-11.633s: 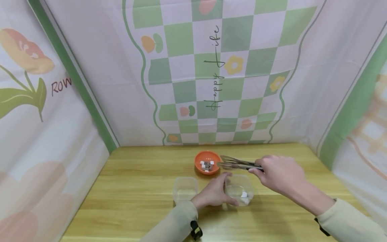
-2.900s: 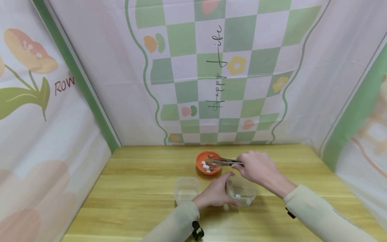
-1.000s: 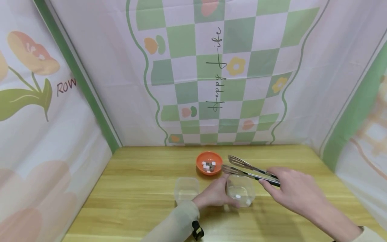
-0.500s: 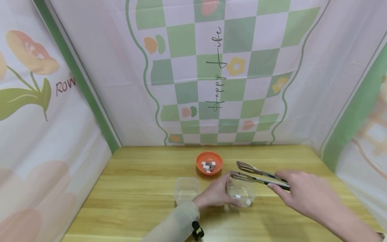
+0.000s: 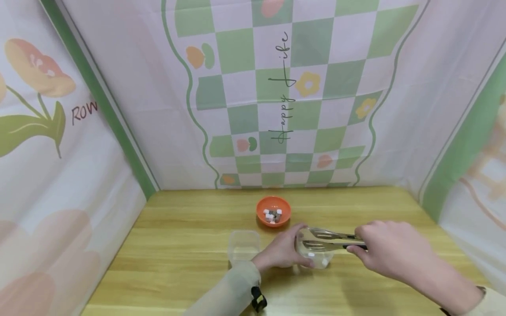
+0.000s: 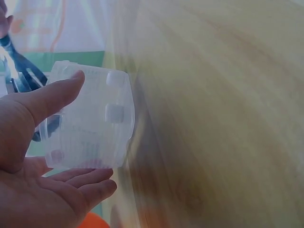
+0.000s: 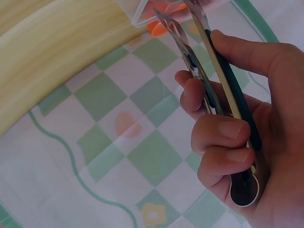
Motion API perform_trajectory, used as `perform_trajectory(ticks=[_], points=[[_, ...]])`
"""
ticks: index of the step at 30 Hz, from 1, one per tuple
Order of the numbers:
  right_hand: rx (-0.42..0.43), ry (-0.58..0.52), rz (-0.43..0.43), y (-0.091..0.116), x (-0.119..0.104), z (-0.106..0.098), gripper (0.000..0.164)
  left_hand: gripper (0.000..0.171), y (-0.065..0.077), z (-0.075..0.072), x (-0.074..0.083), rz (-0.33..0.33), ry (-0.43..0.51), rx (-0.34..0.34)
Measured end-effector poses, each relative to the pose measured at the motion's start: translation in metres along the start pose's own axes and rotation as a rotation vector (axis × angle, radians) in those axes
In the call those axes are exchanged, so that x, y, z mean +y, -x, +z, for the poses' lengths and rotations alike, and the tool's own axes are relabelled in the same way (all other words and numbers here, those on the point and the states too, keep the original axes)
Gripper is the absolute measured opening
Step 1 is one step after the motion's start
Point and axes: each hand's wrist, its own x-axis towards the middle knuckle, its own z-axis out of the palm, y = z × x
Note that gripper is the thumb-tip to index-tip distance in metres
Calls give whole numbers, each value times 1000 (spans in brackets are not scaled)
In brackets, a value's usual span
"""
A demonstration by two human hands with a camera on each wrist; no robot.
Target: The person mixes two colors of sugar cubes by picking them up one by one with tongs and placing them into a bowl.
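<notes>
My left hand (image 5: 281,251) holds a clear plastic container (image 5: 317,260) from its left side. In the left wrist view the thumb (image 6: 61,92) lies across one wall of the container and the fingers lie along another. Two white cubes (image 6: 114,113) show through the container's wall at the bottom. My right hand (image 5: 395,250) grips metal tongs (image 7: 232,90) with dark handles, fingers curled round them. The slotted tong heads (image 5: 322,246) are at the container's mouth, a little apart, with nothing visible between them.
An orange bowl (image 5: 273,201) with several white and grey-brown cubes (image 5: 272,216) stands behind the containers. A second clear container (image 5: 244,239) stands left of my left hand. The wooden table (image 5: 189,245) meets patterned cloth walls (image 5: 272,101) at its back and sides.
The tongs dipped into the bowl earlier, drew back right with spread arms, then came down to the container with arms closer. My left hand kept its hold. The container's cubes lie farther apart than at first.
</notes>
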Motion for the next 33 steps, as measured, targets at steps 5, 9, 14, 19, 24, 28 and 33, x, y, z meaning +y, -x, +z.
perform_trajectory(ticks=[5,9,14,19,24,28,33], points=[[-10,18,-57,-8,-4,1,40,103,0,-1,1,6,2,-2],[-15,28,-102,-15,-7,4,40,104,0,-1,0,-2,-6,-1],[-21,48,-144,-22,-6,9,42,103,1,-2,2,-12,4,-2],[-14,58,-177,-26,-6,14,42,100,0,-2,3,-5,0,-6],[-25,55,-183,-28,-7,20,43,102,0,-2,3,-11,3,2],[-22,55,-191,-28,-7,25,45,104,1,-1,3,-13,0,15],[-7,67,-199,-29,-6,28,47,103,1,-1,3,-25,-5,23]])
